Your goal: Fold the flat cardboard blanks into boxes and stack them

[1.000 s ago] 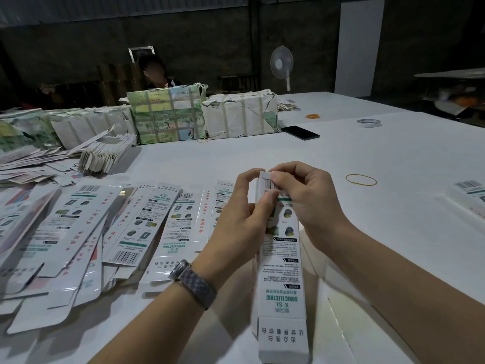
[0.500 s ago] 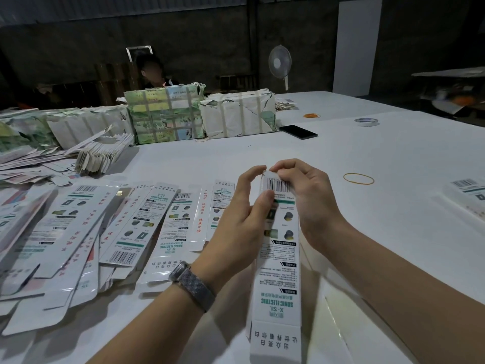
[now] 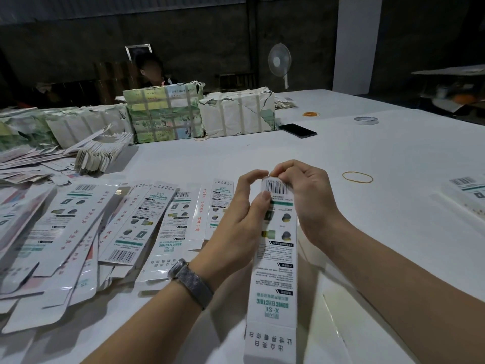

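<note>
One long white printed cardboard box (image 3: 275, 258), glossy and thin-walled, stood tilted in front of the person, above the near part of the white table (image 3: 367, 158). Left hand (image 3: 236, 219) pinched its barcoded far end, thumb on the face; right hand (image 3: 307, 195) pinched the far flap. Likely light, springy, easily creased; best held by the edges near a fold. Flat glossy blanks (image 3: 105, 232) lay fanned left, a yellow rubber band (image 3: 357, 177) right.
</note>
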The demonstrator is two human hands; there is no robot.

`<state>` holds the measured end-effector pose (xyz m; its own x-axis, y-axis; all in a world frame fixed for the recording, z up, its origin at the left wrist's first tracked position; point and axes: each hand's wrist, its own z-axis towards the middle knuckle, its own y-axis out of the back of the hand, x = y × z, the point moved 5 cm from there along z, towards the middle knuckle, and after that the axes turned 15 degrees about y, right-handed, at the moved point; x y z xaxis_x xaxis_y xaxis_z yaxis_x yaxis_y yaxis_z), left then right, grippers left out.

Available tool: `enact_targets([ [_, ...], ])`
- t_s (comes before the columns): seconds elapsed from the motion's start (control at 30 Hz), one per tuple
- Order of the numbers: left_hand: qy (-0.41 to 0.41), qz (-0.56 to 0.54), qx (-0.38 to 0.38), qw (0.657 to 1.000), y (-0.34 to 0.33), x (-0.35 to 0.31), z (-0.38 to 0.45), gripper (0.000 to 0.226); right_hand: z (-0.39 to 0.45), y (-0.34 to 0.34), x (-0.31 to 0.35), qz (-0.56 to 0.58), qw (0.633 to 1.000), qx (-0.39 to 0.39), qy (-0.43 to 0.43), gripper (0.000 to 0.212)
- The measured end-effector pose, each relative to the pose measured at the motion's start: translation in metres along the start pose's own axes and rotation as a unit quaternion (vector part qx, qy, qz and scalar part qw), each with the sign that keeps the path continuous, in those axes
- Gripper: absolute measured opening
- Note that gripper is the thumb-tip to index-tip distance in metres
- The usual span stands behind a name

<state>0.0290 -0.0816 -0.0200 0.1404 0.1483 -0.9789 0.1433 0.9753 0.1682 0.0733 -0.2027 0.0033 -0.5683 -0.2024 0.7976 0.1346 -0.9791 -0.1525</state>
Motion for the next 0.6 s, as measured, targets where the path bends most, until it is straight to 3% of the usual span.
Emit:
enact_targets([
  [0.17,-0.009,-0.018,0.003,1.000,0.000,-0.003,0.000,0.017,-0.004,-0.001,0.000,0.011,1.000,-0.004,0.014,0.040],
  [0.3,-0.019,-0.011,-0.032,0.999,0.007,-0.006,0.001,0.017,-0.008,-0.004,-0.002,0.017,0.999,-0.022,0.030,0.007],
  [0.47,-0.020,-0.014,-0.075,0.997,0.017,-0.009,0.000,0.018,-0.011,-0.010,-0.002,0.010,0.999,0.018,0.031,0.016],
  [0.6,-0.012,-0.012,-0.087,0.996,0.016,-0.007,0.000,0.017,-0.007,-0.009,-0.005,0.089,0.996,0.014,-0.020,0.015],
])
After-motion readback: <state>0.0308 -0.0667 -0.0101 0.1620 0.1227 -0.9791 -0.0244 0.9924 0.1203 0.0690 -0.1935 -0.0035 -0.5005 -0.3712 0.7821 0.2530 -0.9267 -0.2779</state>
